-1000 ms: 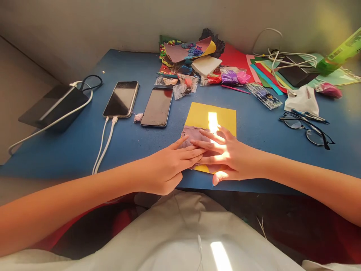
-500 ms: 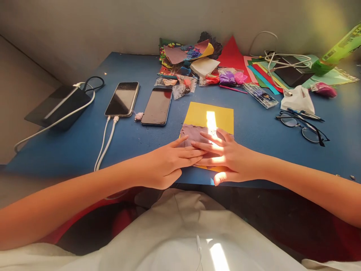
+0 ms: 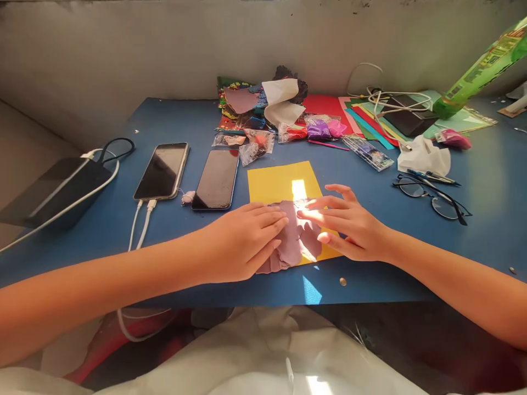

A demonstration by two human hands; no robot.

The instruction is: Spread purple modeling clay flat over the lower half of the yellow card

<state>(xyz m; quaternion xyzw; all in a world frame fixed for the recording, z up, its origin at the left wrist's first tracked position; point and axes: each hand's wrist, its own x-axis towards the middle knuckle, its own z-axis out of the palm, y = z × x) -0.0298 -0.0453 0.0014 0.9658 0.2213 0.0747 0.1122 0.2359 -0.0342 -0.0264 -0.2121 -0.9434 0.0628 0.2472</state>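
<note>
A yellow sheet (image 3: 275,181) lies on the blue table near its front edge. Spread over its lower part is a thin mauve layer (image 3: 290,241), like soft clay, with uneven edges and small cracks. My left hand (image 3: 251,233) rests flat on the layer's left side, fingers stretched out and close together. Over the right side is my right hand (image 3: 346,225), its fingers spread and their tips at the layer; it grips nothing. Bright sunlight falls across the sheet between the hands.
Left of the sheet are two phones (image 3: 216,180) (image 3: 162,170), one with white cables, and a black box (image 3: 69,186). Behind lie clay packets (image 3: 318,128), coloured papers (image 3: 362,126) and a green bottle-like object (image 3: 473,77). Eyeglasses (image 3: 444,207) and white tissue (image 3: 424,155) are at right.
My hands have moved apart, uncovering more of the mauve layer. The yellow sheet has turned slightly. The camera view has shifted, showing more of the wall and the table's front edge.
</note>
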